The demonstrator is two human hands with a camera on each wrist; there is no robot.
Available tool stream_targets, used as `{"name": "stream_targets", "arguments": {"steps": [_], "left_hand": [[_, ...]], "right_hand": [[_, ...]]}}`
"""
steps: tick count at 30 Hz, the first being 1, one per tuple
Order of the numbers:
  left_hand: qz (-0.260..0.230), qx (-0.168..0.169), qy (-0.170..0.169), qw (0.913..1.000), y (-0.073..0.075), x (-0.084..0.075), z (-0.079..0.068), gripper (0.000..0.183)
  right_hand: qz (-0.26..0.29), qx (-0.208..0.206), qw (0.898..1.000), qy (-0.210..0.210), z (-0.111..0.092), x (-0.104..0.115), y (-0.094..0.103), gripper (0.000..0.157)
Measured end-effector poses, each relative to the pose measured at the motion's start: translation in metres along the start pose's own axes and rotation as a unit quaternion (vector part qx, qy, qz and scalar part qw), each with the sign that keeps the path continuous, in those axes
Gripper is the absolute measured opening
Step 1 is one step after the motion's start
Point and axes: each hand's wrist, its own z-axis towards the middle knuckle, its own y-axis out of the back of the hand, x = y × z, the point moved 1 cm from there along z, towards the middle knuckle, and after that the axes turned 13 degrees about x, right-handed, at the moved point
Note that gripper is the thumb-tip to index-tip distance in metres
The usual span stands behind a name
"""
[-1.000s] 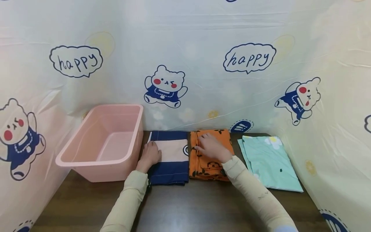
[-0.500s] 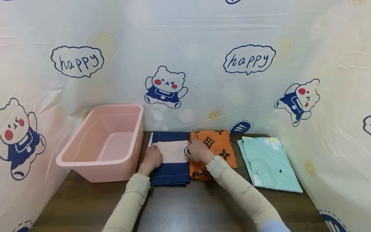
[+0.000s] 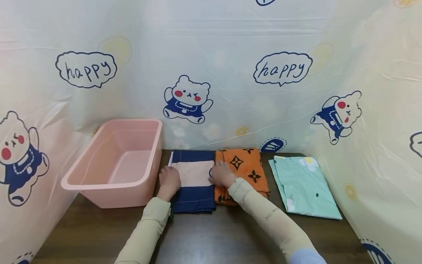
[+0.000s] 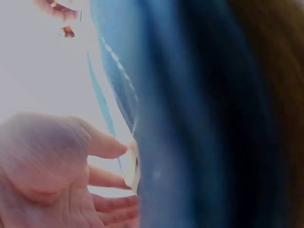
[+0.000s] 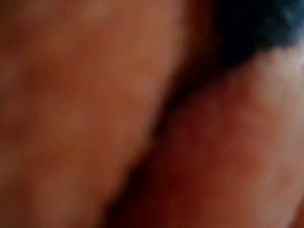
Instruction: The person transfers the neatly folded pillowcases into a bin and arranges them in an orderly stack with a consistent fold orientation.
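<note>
A folded navy-and-cream striped cloth (image 3: 194, 174) lies on the table between my two hands. At its left edge is my left hand (image 3: 169, 180); in the left wrist view the thumb and fingers of this hand (image 4: 52, 166) pinch the cloth's layered edge (image 4: 161, 156). My right hand (image 3: 222, 174), fingers curled, grips the cloth's right edge and lies over the left part of a folded orange cloth (image 3: 254, 165) with dark flower shapes. Only blurred skin and orange tones fill the right wrist view, so its fingertips are hidden there.
A pink plastic tub (image 3: 108, 186) stands left of the striped cloth, with nothing seen inside. To the right lies a folded mint-green cloth (image 3: 306, 187). Brown tabletop (image 3: 204, 238) extends in front, and a printed sheet (image 3: 230, 110) encloses the back and sides.
My right hand has moved left from the middle of the orange cloth to the striped cloth's right edge. The orange cloth's top now lies flatter. My left hand has barely moved.
</note>
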Motion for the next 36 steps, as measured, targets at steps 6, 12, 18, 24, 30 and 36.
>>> {"name": "stream_targets", "arguments": {"steps": [6, 12, 18, 24, 30, 36], "left_hand": [[0.002, 0.031, 0.030, 0.9991, 0.002, 0.001, 0.002, 0.035], [-0.004, 0.057, 0.032, 0.9979, 0.000, 0.005, 0.008, 0.029], [0.005, 0.074, 0.006, 0.9972, 0.004, 0.004, 0.005, 0.026], [0.035, 0.059, -0.007, 0.9976, 0.004, 0.002, 0.000, 0.022], [0.048, 0.043, -0.016, 0.9978, 0.005, 0.001, 0.001, 0.021], [0.057, 0.020, -0.026, 0.9978, 0.009, -0.002, -0.001, 0.023]], "right_hand": [[0.003, 0.007, 1.000, 0.008, 0.001, 0.002, 0.002, 0.037], [0.017, 0.024, 0.999, 0.012, 0.005, 0.005, 0.000, 0.035], [0.035, 0.053, 0.998, 0.009, 0.007, 0.006, 0.001, 0.036], [0.046, 0.064, 0.997, 0.005, 0.006, 0.008, 0.004, 0.038], [0.053, 0.069, 0.996, 0.032, 0.007, 0.007, 0.007, 0.033], [0.095, 0.076, 0.988, 0.099, 0.008, 0.003, 0.011, 0.032]]}}
